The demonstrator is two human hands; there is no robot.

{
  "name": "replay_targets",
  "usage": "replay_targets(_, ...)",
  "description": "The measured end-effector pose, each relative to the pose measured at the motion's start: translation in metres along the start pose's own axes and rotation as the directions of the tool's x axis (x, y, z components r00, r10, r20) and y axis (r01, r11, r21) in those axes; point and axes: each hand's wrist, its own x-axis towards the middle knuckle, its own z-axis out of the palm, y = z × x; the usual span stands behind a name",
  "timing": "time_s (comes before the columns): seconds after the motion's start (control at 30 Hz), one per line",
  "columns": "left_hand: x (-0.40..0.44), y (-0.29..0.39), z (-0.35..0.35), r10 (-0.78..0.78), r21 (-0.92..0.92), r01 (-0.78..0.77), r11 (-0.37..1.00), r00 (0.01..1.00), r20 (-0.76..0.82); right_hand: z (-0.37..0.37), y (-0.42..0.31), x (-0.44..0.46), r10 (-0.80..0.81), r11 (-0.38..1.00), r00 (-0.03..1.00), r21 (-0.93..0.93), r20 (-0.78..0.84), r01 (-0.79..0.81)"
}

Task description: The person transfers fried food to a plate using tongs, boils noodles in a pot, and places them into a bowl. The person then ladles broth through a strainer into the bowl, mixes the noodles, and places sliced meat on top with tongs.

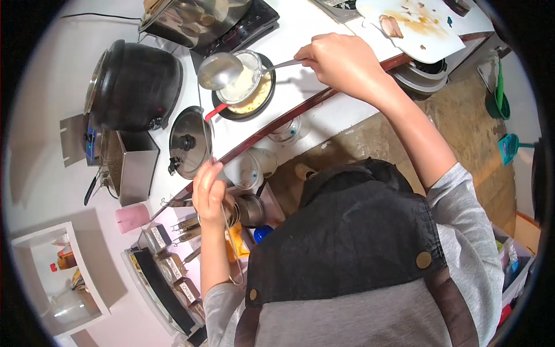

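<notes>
My left hand (209,191) is closed around the long thin handle of a metal ladle (220,70). The ladle's round bowl is raised over the left side of a small white-rimmed vessel with a red handle (216,112). Pale, creamy stuff (238,89) shows inside that vessel. Beneath it is a black bowl (267,108) containing a yellowish mixture with small bits. My right hand (341,61) grips a metal spoon (283,65) by its handle, and the spoon's end reaches the vessel's right side. Whether it touches the contents cannot be made out.
A black soup kettle (136,85) and a glass lid (189,142) lie to the left. Behind stands a large metal pot (193,20) beside an induction cooker (245,29). A stained white cutting board (413,29) is at right. The counter's brown edge (283,122) runs diagonally.
</notes>
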Motion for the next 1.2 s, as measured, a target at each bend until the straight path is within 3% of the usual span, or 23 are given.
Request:
replay_targets(0.1, 0.015, 0.003, 0.012, -0.003, 0.02, 0.004, 1.0, 1.0, -0.025, -0.002, -0.004, 0.0, -0.014, 1.0, 1.0, 0.015, 0.017, 0.014)
replay_targets(0.33, 0.003, 0.012, -0.011, -0.024, -0.037, 0.028, 0.999, 0.995, 0.102, 0.0, 0.008, 0.001, 0.001, 1.0, 1.0, -0.022, -0.016, -0.001)
replay_targets(0.5, 0.014, -0.002, 0.005, 0.014, 0.035, -0.014, 0.999, 1.0, -0.006, 0.002, 0.001, -0.001, -0.038, 0.999, 0.999, -0.004, -0.006, 0.038)
replay_targets(0.63, 0.014, 0.001, 0.0, 0.049, -0.008, -0.049, 0.999, 0.996, 0.078, 0.002, 0.0, 0.005, -0.035, 0.999, 0.999, -0.022, -0.028, 0.034)
replay_targets(0.73, 0.01, -0.001, -0.011, -0.146, -0.18, 0.137, 0.974, 0.989, -0.038, -0.014, -0.009, 0.008, -0.051, 0.999, 0.994, -0.016, -0.096, 0.049)
replay_targets(0.77, 0.02, 0.003, -0.018, 0.018, 0.015, -0.017, 1.0, 0.999, -0.044, -0.022, -0.013, 0.01, -0.059, 0.998, 0.991, -0.012, -0.123, 0.058)
replay_targets(0.8, 0.024, 0.002, -0.029, 0.037, 0.047, -0.038, 0.998, 0.999, 0.027, -0.028, -0.014, 0.013, -0.089, 0.996, 0.986, -0.01, -0.14, 0.088)
replay_targets(0.87, 0.037, 0.001, -0.042, 0.113, 0.111, -0.115, 0.987, 0.993, 0.02, -0.041, -0.014, 0.022, -0.15, 0.989, 0.973, -0.008, -0.176, 0.151)
replay_targets(0.9, 0.044, 0.005, -0.045, 0.123, 0.144, -0.119, 0.982, 0.992, -0.017, -0.063, -0.02, 0.023, -0.096, 0.99, 0.989, 0.093, -0.111, 0.107)
replay_targets(1.03, 0.053, 0.013, -0.05, 0.156, 0.221, -0.129, 0.967, 0.982, -0.11, -0.087, -0.026, 0.025, -0.187, 0.982, 0.965, -0.022, -0.182, 0.186)
replay_targets(1.13, 0.046, 0.012, -0.044, 0.137, 0.19, -0.112, 0.975, 0.983, -0.126, -0.059, -0.02, 0.024, -0.161, 0.983, 0.951, 0.043, -0.265, 0.178)
replay_targets(1.2, 0.037, 0.014, -0.036, 0.061, 0.161, -0.045, 0.986, 0.994, -0.095, -0.049, -0.019, 0.018, -0.093, 0.991, 0.995, -0.1, -0.045, 0.089)
